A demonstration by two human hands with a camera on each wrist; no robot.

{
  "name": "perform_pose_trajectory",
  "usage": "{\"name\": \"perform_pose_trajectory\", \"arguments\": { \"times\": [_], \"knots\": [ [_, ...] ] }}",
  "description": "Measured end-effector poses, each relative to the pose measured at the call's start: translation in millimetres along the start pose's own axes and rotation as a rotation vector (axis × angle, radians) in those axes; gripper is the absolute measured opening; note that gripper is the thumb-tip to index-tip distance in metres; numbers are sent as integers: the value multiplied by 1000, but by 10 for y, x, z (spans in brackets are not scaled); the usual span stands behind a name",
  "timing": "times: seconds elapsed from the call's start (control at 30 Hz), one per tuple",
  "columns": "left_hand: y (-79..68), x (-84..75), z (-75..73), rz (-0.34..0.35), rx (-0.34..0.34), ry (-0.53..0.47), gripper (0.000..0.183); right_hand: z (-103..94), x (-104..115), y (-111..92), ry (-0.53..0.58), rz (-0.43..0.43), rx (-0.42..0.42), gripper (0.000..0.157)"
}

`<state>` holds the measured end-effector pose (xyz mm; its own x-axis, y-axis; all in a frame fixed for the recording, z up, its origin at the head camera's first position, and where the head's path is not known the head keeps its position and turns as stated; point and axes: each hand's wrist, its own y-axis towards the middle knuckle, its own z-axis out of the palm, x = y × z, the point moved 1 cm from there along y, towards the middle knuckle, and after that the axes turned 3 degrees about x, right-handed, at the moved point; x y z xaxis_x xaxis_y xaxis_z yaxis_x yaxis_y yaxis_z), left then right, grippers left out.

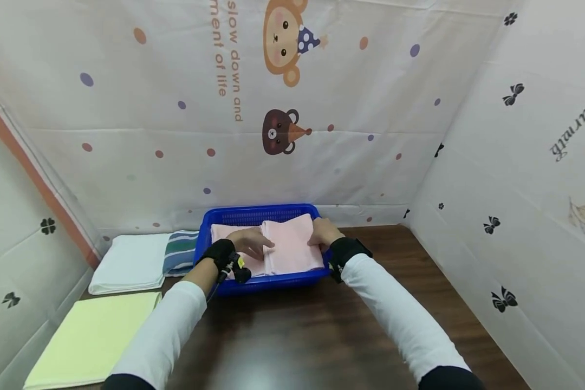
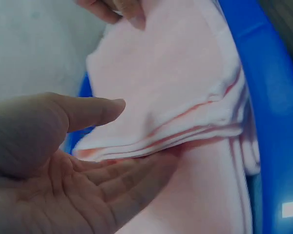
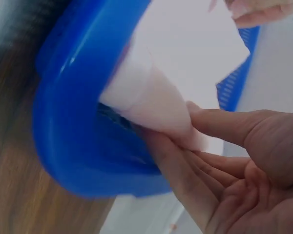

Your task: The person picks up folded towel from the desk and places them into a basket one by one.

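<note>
A folded pink towel (image 1: 290, 246) lies in the right part of a blue plastic basket (image 1: 283, 281). Beside it, in the left part, is another folded pink towel (image 1: 221, 232), partly covered by my left hand (image 1: 249, 241). In the left wrist view the left fingers (image 2: 132, 187) are straight and reach under the layered edge of the right-hand towel, with the thumb held apart above. My right hand (image 1: 324, 233) pinches the opposite edge of that towel just inside the basket's right wall, its thumb (image 3: 219, 124) on top and fingers beneath.
Left of the basket lie a folded white towel (image 1: 129, 262) and a striped blue-green towel (image 1: 181, 252). Closer to me on the left is a folded yellow-green towel (image 1: 92, 336). The dark wooden table (image 1: 273, 336) backs onto a printed cloth wall (image 1: 322, 179).
</note>
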<state>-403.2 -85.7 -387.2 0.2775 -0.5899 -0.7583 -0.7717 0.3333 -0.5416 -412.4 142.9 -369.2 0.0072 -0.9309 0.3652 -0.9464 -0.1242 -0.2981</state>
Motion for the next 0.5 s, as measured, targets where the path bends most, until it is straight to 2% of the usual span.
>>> {"name": "perform_pose_trajectory", "arguments": {
  "times": [0.1,0.17,0.27,0.33,0.4,0.5],
  "knots": [
    [-202,56,-143,49,-34,-23,49,-98,-68,-105,90,-19,-15,19],
    [-381,138,-288,121,-77,-38,47,-172,-132,-188,114,-43,-43,16],
    [-718,346,-564,237,-166,-55,44,-275,-266,-323,125,-48,-116,22],
    [-976,569,-787,276,-238,-52,43,-320,-398,-405,106,-27,-168,23],
    [-1233,859,-1040,292,-308,-57,41,-338,-565,-444,80,9,-197,22],
    [-1633,1369,-1367,244,-394,-22,44,-300,-856,-446,73,56,-168,22]
  ]
}}
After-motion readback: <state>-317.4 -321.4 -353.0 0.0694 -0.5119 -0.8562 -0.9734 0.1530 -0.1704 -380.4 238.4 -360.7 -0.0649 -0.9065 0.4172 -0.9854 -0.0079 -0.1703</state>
